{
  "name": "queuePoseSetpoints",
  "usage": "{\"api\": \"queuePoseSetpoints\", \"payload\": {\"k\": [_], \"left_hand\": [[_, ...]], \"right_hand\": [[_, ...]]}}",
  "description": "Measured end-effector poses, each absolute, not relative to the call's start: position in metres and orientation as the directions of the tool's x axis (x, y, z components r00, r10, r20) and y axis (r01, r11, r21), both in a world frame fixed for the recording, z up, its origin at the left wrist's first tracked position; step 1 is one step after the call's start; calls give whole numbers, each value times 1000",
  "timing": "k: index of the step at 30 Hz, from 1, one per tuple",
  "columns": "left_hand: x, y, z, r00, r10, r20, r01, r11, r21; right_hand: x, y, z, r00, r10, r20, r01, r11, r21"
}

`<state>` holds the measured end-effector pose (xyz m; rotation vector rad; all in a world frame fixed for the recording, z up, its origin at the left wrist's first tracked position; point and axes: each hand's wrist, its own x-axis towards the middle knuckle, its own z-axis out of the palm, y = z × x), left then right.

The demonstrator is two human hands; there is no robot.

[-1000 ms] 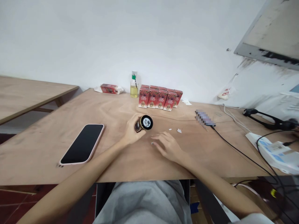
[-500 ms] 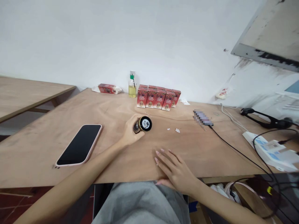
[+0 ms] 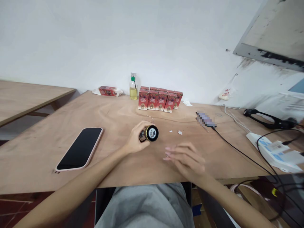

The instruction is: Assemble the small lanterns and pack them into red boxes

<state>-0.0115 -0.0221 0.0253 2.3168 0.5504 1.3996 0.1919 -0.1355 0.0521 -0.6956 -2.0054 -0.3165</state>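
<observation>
My left hand (image 3: 137, 139) is wrapped round a small black-and-gold cylindrical item (image 3: 152, 133), tilted so its round black base faces me. Inside the base's rim is a pale disc with dark, silvery parts. The item's other end is hidden in my palm. To its right, my right hand (image 3: 186, 158) is raised above the tabletop with thumb and fingertips pinched together. A tiny thing shows between those fingertips, too small and blurred to name. Two white scraps (image 3: 180, 132) lie on the wood beyond that hand.
Red boxes (image 3: 161, 100) stand by the wall beside a bottle of yellow liquid (image 3: 133, 91); another red box (image 3: 108, 91) lies left. A large phone (image 3: 80, 148) is at left. At right are a cabled phone (image 3: 206, 119), a power strip (image 3: 273, 152) and a black headband-like frame (image 3: 268, 120).
My right hand has lifted off the tabletop, and its spread fingers have closed into a pinch. My left hand has shifted slightly right and nearer me with the item.
</observation>
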Motion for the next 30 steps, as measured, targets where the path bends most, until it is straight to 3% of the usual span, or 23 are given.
{"api": "queuePoseSetpoints", "payload": {"k": [4, 14, 24, 27, 30], "left_hand": [[-9, -28, 25, 471, 518, 714, 135, -842, 522], [-8, -31, 26, 495, 491, 717, 81, -848, 524], [-8, -31, 26, 504, 489, 712, 66, -843, 533], [-8, -31, 26, 502, 490, 713, 74, -846, 528], [-8, -31, 26, 496, 480, 724, 70, -853, 517]], "right_hand": [[180, -108, 67, -260, 387, 885, 640, 755, -142], [167, -80, 42, -241, 330, 913, 648, 755, -102], [169, -81, 41, -307, 367, 878, 620, 777, -109], [168, -81, 41, -284, 416, 864, 595, 783, -182], [167, -78, 40, -200, 539, 818, 536, 759, -368]]}}
